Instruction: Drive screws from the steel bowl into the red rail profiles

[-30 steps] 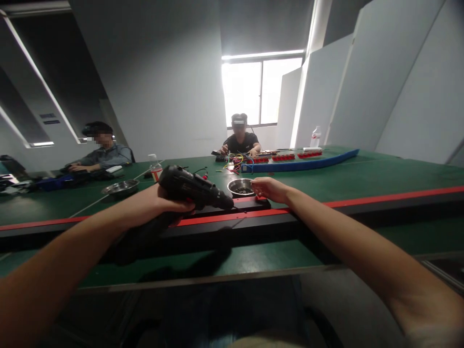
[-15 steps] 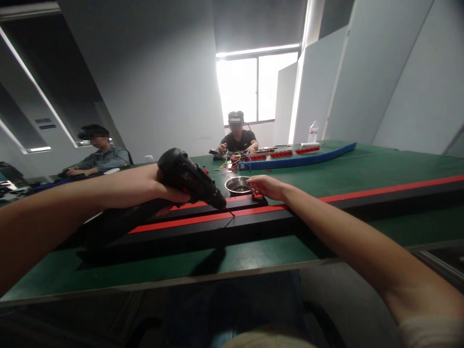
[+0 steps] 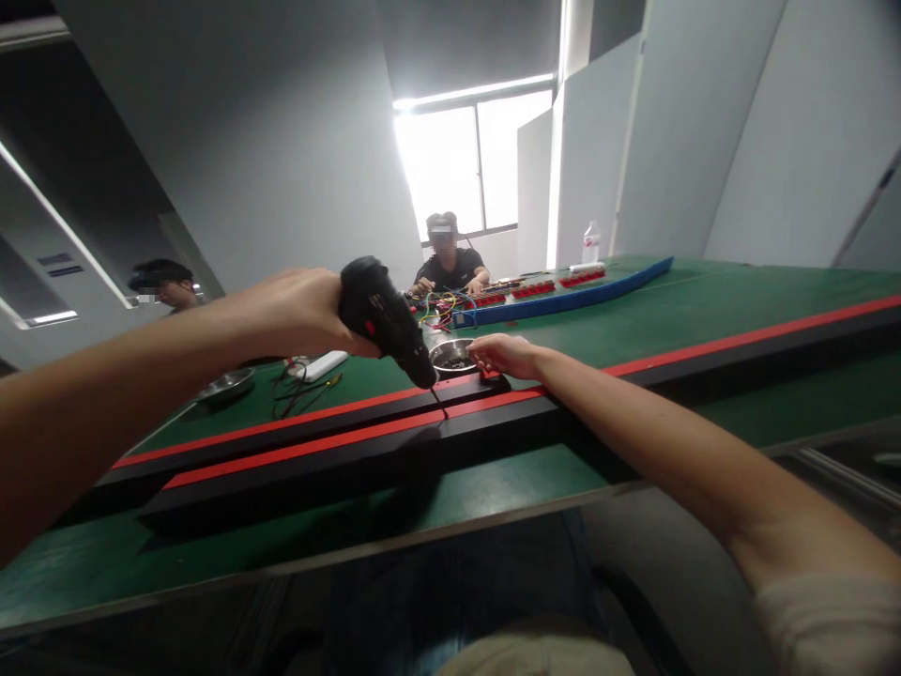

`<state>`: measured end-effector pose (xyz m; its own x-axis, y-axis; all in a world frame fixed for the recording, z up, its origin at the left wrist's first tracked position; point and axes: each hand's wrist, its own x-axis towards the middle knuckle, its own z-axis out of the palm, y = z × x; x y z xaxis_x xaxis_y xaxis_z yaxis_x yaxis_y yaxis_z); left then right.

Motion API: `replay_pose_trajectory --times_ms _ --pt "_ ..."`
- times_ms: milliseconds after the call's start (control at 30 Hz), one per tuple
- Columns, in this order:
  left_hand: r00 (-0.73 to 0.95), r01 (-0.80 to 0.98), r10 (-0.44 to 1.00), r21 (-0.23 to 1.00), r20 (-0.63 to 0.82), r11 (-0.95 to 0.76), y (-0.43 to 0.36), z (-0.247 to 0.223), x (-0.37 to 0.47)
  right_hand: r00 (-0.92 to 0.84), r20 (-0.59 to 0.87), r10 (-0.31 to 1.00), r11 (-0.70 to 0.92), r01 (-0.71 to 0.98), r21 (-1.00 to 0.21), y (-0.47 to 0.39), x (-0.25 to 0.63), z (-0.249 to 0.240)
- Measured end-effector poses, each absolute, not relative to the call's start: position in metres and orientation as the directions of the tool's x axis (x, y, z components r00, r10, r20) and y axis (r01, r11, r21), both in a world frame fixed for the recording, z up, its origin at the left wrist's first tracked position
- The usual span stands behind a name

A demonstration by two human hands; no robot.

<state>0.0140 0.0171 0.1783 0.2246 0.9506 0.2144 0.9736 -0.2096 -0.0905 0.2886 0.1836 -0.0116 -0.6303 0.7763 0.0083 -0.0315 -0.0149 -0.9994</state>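
Observation:
My left hand [image 3: 310, 305] is wrapped round a black cordless drill [image 3: 387, 324], its fingers partly hidden behind the tool. The drill tilts down to the right, and its long bit meets the red strip [image 3: 338, 445] on top of the nearer long black bar [image 3: 302, 479]. My right hand [image 3: 503, 357] has its fingers curled together beside the metal bowl [image 3: 436, 352]; whether something small sits in them is hidden. Small dark pieces, probably screws, lie in the bowl. The right forearm crosses above the nearer bar.
A second red-and-black bar [image 3: 232, 434] lies just behind the first. Further off are a curved blue strip [image 3: 570, 302], red parts [image 3: 533, 289], tangled wires and a bottle [image 3: 590, 244]. Another metal bowl [image 3: 229, 383] stands left. One person [image 3: 457, 268] sits opposite, another [image 3: 165, 282] left.
The drill has swung to a steeper angle as my left hand rose, uncovering more of the bars' left ends. My right hand stays by the bowl. The view has shifted slightly.

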Motion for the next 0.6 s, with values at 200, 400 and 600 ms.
replay_pose_trajectory --times_ms 200,400,600 --pt "0.285 0.918 0.858 -0.378 0.427 -0.116 0.02 0.162 0.045 -0.635 0.001 0.773 -0.015 -0.02 -1.0 0.185 0.289 -0.012" --pt "0.348 0.902 0.821 -0.401 0.452 -0.161 0.025 0.163 0.052 -0.615 0.005 0.788 -0.002 -0.011 -1.0 0.181 0.288 -0.011" --pt "0.354 0.885 0.821 -0.444 0.448 -0.139 0.022 0.164 0.055 -0.621 0.008 0.784 0.003 -0.009 -1.0 0.179 0.288 -0.01"
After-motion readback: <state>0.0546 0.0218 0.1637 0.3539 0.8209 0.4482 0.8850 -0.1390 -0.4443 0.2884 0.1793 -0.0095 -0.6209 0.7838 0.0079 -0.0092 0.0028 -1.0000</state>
